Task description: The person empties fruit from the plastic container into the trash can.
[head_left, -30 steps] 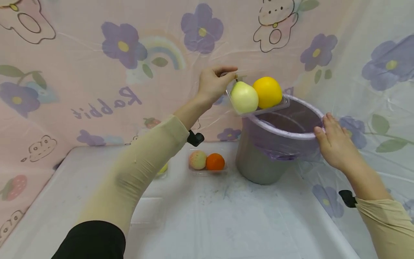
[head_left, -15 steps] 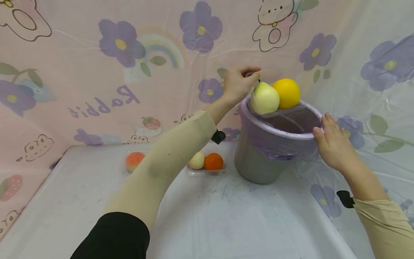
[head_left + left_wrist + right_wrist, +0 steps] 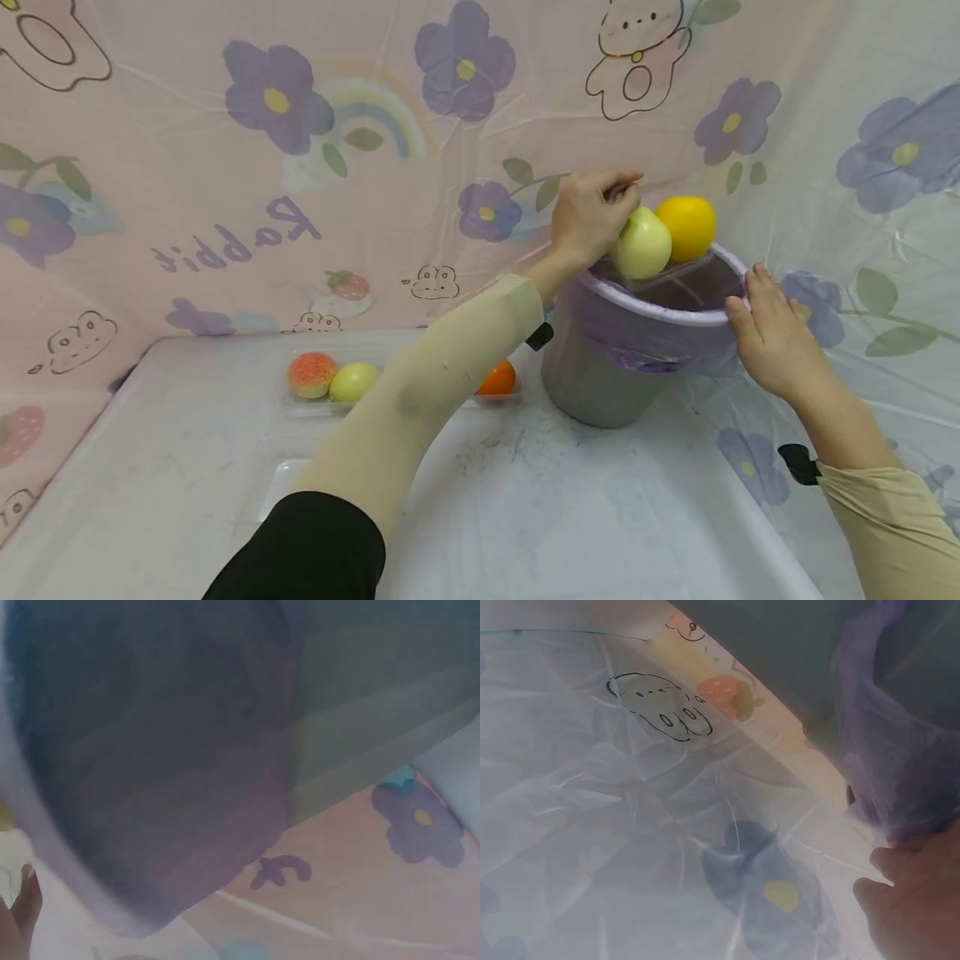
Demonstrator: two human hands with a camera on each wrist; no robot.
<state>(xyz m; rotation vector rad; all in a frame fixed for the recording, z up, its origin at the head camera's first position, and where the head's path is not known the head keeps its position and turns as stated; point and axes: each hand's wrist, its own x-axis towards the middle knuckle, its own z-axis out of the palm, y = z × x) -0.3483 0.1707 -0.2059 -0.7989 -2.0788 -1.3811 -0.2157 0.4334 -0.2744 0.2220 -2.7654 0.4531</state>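
My left hand [image 3: 596,217] pinches the edge of a see-through plastic fruit tray [image 3: 681,270] over the mouth of a grey bin [image 3: 607,392]. The tray carries a pale green pear [image 3: 643,243] and a round yellow fruit [image 3: 686,227], and its near side is partly hidden by the hand. My right hand [image 3: 780,342] rests with extended fingers against the right of the bin's rim, which is wrapped in a purple bag [image 3: 637,333]. In the right wrist view, the right hand [image 3: 922,892] touches the purple bag [image 3: 907,765]. The left wrist view shows left fingertips [image 3: 28,900] beside the bin.
On the table [image 3: 570,517], another plastic tray [image 3: 296,408] holds a peach [image 3: 312,374] and a yellow-green fruit [image 3: 354,382]. An orange [image 3: 497,379] sits partly behind my left arm. Nearer lies another see-through tray [image 3: 281,483]. Printed sheets [image 3: 225,192] hang behind.
My left hand has moved right and slightly down with the fruit tray, from the bin's left side to over its opening. My right hand stays at the rim.
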